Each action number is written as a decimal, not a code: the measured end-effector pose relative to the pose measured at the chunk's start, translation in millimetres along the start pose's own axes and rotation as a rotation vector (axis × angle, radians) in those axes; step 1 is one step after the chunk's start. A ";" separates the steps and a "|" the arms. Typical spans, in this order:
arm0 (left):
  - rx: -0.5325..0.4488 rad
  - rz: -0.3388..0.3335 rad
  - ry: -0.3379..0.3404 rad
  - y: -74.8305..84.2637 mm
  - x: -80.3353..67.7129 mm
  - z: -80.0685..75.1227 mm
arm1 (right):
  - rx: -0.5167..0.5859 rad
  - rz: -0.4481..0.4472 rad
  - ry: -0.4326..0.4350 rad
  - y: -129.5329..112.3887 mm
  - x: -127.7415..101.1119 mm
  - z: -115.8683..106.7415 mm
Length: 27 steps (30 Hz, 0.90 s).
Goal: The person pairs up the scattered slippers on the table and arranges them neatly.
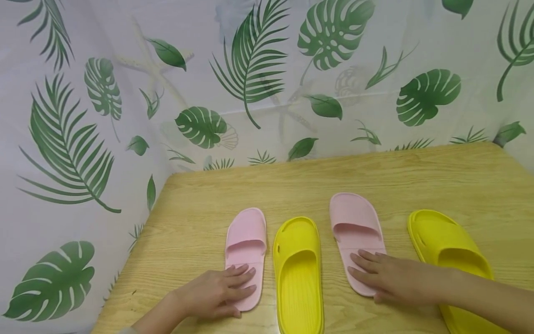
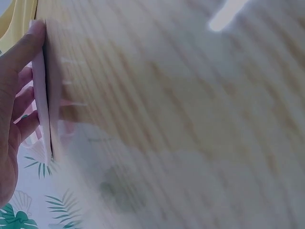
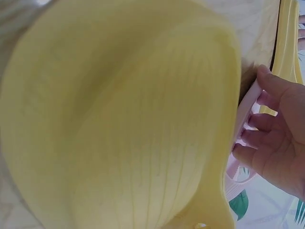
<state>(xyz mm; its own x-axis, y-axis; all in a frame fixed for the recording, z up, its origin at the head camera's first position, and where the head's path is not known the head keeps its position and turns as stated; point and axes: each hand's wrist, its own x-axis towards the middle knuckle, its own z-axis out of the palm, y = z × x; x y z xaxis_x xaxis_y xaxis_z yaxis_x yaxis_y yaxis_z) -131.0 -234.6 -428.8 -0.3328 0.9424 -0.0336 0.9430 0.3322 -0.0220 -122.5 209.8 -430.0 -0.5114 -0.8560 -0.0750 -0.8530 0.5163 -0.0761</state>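
On the wooden table, two pink slippers and two yellow ones stand in an alternating row, toes pointing away from me. My left hand rests spread fingers on the footbed of the left pink slipper. In the left wrist view its thumb lies along that slipper's heel edge. The right pink slipper has my right hand on its heel half, fingers extended over the footbed. In the right wrist view, the thumb touches the heel edge. Between the pink slippers lies a yellow slipper.
Another yellow slipper lies at the far right, partly hidden under my right forearm. A leaf-patterned cloth hangs behind the wooden table and along its left side.
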 end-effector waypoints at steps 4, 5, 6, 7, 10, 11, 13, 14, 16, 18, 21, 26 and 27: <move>0.001 -0.003 0.010 -0.8 0.5 0.9 | 0.015 0.014 -0.029 0.9 2.0 -1.4; 0.004 -0.003 0.011 -0.9 0.6 1.2 | 0.017 0.013 -0.031 1.2 2.3 -1.5; 0.006 -0.004 0.013 -1.0 0.7 1.2 | 0.021 0.014 -0.032 1.5 2.7 -1.8; 0.008 -0.004 0.013 -1.1 0.7 1.1 | 0.020 0.013 -0.029 1.8 3.0 -1.9; 0.006 -0.003 0.013 -1.2 0.9 0.6 | 0.009 0.000 -0.010 2.7 4.0 -2.4; 0.005 -0.002 0.012 -1.3 1.0 0.5 | -0.001 -0.008 0.002 2.9 4.4 -2.4; 0.003 -0.001 0.011 -1.4 1.2 0.2 | -0.006 -0.013 0.009 3.2 5.1 -2.7; 0.001 -0.001 0.010 -1.5 1.3 0.3 | 0.000 -0.010 0.004 3.0 5.6 -3.0; -0.001 -0.006 0.006 -1.6 1.7 0.5 | 0.011 0.004 -0.006 2.4 6.5 -3.8; -0.002 -0.007 0.003 -1.6 2.2 0.7 | 0.038 0.032 -0.033 0.9 7.8 -5.7; 0.002 -0.012 -0.006 -1.6 2.6 1.2 | 0.062 0.066 -0.063 -1.5 9.7 -8.9; 0.015 -0.012 -0.006 -2.0 3.1 2.4 | 0.077 0.092 -0.087 -2.6 12.0 -11.2; 0.020 -0.011 -0.001 -2.1 3.2 2.7 | 0.074 0.096 -0.090 -2.4 12.4 -11.2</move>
<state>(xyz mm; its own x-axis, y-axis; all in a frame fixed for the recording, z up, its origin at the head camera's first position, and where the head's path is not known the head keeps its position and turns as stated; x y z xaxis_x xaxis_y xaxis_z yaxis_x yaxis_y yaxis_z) -134.0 -232.4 -431.5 -0.3427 0.9388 -0.0345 0.9390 0.3412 -0.0420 -127.9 197.6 -419.6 -0.5758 -0.7989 -0.1736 -0.7892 0.5986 -0.1370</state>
